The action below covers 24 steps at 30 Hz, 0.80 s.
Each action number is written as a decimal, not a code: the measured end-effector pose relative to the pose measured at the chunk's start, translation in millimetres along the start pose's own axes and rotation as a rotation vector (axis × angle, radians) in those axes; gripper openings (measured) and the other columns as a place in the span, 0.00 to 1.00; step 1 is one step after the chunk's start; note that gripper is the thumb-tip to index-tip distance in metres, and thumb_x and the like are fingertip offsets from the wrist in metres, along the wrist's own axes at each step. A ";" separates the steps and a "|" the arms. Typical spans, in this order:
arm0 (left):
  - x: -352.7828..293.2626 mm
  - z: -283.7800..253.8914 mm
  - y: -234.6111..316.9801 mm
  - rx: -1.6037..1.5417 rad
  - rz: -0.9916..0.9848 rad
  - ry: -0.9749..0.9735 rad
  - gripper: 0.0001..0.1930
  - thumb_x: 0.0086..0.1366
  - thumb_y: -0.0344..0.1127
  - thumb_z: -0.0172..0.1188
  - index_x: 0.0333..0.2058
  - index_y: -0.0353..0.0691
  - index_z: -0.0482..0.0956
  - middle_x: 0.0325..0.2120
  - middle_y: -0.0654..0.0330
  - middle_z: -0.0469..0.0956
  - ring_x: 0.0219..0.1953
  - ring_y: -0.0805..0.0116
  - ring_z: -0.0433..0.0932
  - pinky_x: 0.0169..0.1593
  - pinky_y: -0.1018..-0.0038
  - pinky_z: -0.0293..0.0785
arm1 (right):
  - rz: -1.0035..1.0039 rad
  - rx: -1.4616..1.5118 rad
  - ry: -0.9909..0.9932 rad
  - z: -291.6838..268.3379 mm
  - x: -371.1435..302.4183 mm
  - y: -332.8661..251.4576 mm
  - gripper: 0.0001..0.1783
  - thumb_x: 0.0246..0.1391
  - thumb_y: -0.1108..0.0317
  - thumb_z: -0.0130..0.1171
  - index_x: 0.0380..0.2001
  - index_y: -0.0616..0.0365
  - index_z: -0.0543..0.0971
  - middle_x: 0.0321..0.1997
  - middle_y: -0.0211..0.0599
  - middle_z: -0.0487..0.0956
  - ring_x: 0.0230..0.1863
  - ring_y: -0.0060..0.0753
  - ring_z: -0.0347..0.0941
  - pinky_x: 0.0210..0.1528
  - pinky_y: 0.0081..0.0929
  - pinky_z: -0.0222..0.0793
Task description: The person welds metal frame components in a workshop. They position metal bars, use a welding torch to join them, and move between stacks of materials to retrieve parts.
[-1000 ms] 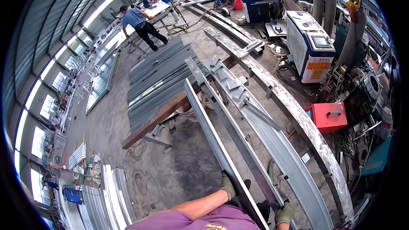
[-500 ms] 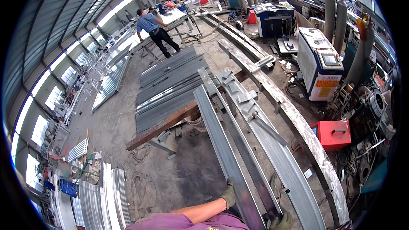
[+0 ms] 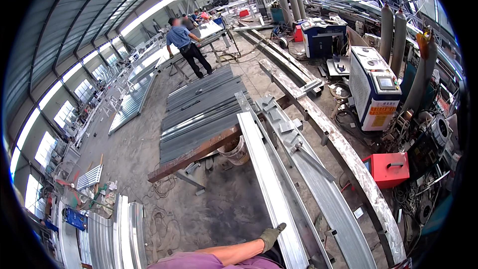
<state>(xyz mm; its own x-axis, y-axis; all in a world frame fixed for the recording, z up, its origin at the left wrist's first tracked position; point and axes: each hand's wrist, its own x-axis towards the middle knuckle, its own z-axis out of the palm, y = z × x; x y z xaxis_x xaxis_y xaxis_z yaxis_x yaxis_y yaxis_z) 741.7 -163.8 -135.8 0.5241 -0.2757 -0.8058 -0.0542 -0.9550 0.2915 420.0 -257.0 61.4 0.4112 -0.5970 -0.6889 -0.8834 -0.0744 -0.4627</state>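
A long, bright metal profile [image 3: 269, 179] with ribs along its length runs from my lower edge away to a rusty brown beam [image 3: 199, 152], where its far part rests. My left hand [image 3: 271, 236], in a grey-green work glove, grips the profile's left edge near its close end. The thumb lies toward the top face, and the other fingers are partly hidden. My right hand cannot be made out. Next to the profile on the right lies another long grey channel [image 3: 291, 189]. Further right, a wide galvanized channel [image 3: 323, 194] carries several small metal pieces.
A long, whitish steel beam [image 3: 343, 164] bounds the right side. Beyond it stand a red box [image 3: 389, 170], a white-and-blue machine [image 3: 373, 89] and gas cylinders [image 3: 386, 32]. A bucket [image 3: 236, 152] sits below the brown beam. Grey panels [image 3: 199, 104] lie ahead; a person [image 3: 183, 40] works beyond.
The profile under my left hand has been turned, showing a bright ribbed face instead of the duller grey one. My right hand, earlier at its close end, has gone from sight.
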 end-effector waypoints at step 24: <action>-159.0 -61.5 102.8 -0.431 -0.036 -0.127 0.35 0.66 0.58 0.71 0.46 0.21 0.83 0.34 0.44 0.86 0.20 0.57 0.84 0.19 0.62 0.77 | 0.003 0.251 -0.039 9.8 -7.3 70.7 0.33 0.72 0.41 0.55 0.60 0.60 0.83 0.57 0.60 0.84 0.63 0.59 0.80 0.65 0.45 0.73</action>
<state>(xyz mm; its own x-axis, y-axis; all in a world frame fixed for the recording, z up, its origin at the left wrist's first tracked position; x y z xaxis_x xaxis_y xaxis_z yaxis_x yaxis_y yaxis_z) 705.0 -211.5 54.0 0.4092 -0.2804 -0.8683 0.3348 -0.8391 0.4287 356.8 -250.1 28.3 0.4213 -0.5652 -0.7093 -0.8033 0.1306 -0.5811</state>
